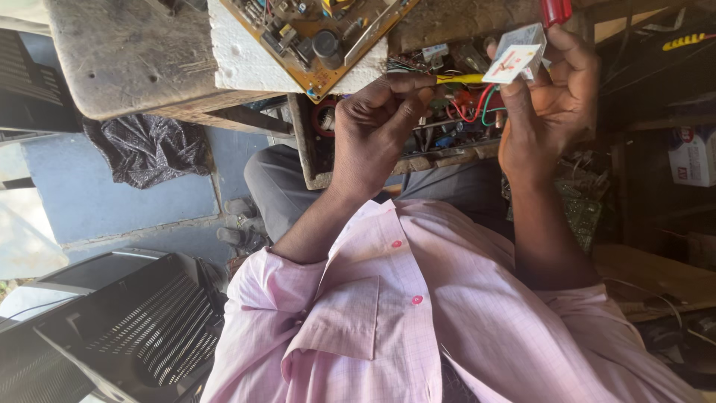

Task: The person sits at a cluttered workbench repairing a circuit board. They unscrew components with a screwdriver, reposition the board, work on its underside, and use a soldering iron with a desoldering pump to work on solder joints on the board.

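Largest, at six o'clock: pink checked shirt (418, 328), sleeves rolled back. At eight o'clock, black perforated casing (134, 328) on the floor. At eleven o'clock, worn wooden bench (134, 52), with a dark crumpled cloth (149, 149) hanging just below it. On the bench toward twelve o'clock, white foam slab (246, 63) carrying a brown circuit board (321, 37) studded with parts. Just above centre, left hand (373, 127), thumb and forefinger pinched narrow on a yellow wire (462, 77). At two o'clock, right hand (544, 97), fingers curled around a small white box (514, 56) with a red-marked face, held upright at the fingertips. Yellow wire stretched level between the two hands, meeting the box at its lower edge, with red and green wires (481, 108) looping below. Red tool handle (556, 9) at one o'clock, just above the box.
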A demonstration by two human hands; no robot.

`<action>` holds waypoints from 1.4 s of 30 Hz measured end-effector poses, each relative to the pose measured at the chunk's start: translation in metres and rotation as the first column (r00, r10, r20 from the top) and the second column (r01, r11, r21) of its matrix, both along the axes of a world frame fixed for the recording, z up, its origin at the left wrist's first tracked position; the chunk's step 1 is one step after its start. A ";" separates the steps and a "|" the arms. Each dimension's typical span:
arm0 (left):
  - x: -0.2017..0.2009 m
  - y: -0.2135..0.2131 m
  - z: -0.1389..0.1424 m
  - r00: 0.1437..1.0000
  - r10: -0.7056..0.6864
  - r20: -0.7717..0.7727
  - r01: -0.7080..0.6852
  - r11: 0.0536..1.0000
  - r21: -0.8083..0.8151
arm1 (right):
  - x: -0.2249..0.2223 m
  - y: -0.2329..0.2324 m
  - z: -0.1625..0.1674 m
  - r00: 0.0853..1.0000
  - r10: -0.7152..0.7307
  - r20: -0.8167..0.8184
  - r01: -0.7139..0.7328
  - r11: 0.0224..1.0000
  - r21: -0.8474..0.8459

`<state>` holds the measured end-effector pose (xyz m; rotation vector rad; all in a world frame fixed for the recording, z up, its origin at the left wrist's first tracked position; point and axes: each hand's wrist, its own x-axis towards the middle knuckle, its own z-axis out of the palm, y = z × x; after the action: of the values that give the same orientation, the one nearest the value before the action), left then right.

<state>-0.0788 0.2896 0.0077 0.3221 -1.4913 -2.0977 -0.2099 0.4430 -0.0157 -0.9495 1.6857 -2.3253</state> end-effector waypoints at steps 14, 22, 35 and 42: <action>-0.031 0.030 -0.019 0.999 -0.042 0.015 0.044 0.974 -0.223 | 0.000 0.038 -0.041 0.986 0.034 -0.160 -0.024 0.998 0.066; -0.028 0.023 -0.012 0.993 -0.108 0.044 0.114 0.984 -0.138 | 0.005 0.029 -0.025 0.981 0.021 -0.195 -0.003 0.996 0.094; -0.028 0.016 -0.002 0.993 -0.068 0.098 0.095 0.947 -0.306 | -0.003 0.026 -0.029 0.976 0.055 -0.211 -0.027 0.991 0.134; -0.026 0.007 -0.003 0.990 -0.127 0.063 0.142 0.912 -0.384 | -0.002 0.027 -0.026 0.988 0.086 -0.124 -0.072 0.991 0.111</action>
<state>-0.1043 0.2970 0.0047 0.1087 -1.9541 -1.8436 -0.2124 0.4695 -0.0421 -1.1456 1.7643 -2.1429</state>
